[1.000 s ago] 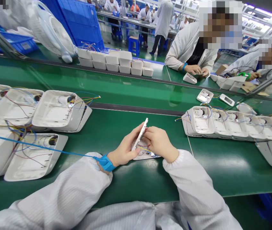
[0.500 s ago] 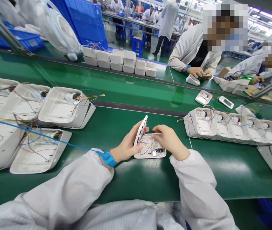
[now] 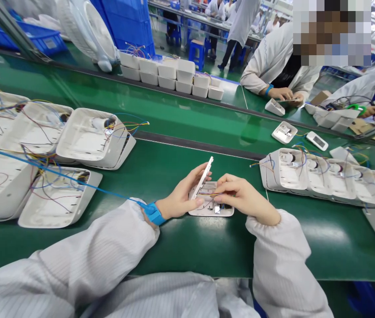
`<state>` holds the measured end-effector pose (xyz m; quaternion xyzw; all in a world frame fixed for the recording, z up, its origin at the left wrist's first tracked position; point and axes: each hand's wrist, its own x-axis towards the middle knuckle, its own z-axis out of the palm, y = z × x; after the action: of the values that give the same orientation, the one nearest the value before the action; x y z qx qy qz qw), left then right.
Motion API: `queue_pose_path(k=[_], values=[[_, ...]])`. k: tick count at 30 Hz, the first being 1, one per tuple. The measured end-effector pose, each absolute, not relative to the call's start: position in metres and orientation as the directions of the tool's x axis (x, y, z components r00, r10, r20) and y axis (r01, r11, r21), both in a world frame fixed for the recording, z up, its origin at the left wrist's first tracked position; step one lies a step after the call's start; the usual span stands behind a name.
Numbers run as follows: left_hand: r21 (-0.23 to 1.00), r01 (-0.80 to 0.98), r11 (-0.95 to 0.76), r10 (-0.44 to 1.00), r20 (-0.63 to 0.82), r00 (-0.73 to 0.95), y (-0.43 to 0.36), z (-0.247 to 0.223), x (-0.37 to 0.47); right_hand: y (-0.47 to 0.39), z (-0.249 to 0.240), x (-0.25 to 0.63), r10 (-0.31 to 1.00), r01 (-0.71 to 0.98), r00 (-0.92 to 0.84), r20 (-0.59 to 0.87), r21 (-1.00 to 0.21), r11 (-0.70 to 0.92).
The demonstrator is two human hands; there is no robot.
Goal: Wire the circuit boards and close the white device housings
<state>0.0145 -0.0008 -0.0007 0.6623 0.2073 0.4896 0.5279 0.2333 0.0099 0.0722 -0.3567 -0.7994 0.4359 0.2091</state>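
My left hand point(image 3: 184, 192), with a blue strap at its wrist, is closed around a thin white cover point(image 3: 204, 176) and keeps it tilted up on edge. Below the cover a shallow white housing point(image 3: 211, 212) lies on the green bench, its inside showing wires and a small shiny part. Over the housing my right hand point(image 3: 237, 194) pinches thin coloured wires point(image 3: 209, 194), which run across toward the cover. The fingertips of this hand partly hide the wire ends.
Larger white housings point(image 3: 88, 137) with loose wires stand at left, and a row of similar housings point(image 3: 293, 170) at right. Behind a dark strip lies a small unit with a display point(image 3: 317, 140). Across the bench a person point(image 3: 285, 92) handles a part. A blue cord point(image 3: 108, 192) runs to my wrist strap.
My right hand has gone from hovering over the housing with bent fingers to pinching the wires, now lifted across it. My left hand still keeps the cover raised. The whole view has shifted slightly.
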Motion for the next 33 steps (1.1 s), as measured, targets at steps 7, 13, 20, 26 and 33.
queue_pose_path(k=[7, 13, 20, 26, 33], values=[[0.893, -0.225, -0.389, 0.782, 0.449, 0.432, -0.001, 0.001, 0.015, 0.013, 0.068, 0.232, 0.747, 0.424, -0.663, 0.055, -0.795, 0.435], [0.893, -0.215, -0.396, 0.786, 0.450, 0.424, -0.001, -0.001, 0.017, 0.015, 0.057, 0.221, 0.698, 0.591, -0.710, 0.100, -0.454, 0.667], [0.893, 0.018, -0.449, 0.824, 0.407, 0.394, -0.008, -0.001, 0.019, 0.014, 0.048, 0.211, 0.738, 0.724, -0.654, 0.166, -0.148, 0.674], [0.743, 0.237, -0.626, 0.743, 0.477, 0.469, -0.006, 0.012, 0.017, 0.008, 0.046, 0.209, 0.845, 0.833, -0.520, 0.121, -0.144, 0.533], [0.572, 0.370, -0.732, 0.634, 0.372, 0.678, -0.002, 0.025, 0.014, 0.024, 0.048, 0.222, 0.874, 0.800, -0.486, -0.003, -0.404, 0.443]])
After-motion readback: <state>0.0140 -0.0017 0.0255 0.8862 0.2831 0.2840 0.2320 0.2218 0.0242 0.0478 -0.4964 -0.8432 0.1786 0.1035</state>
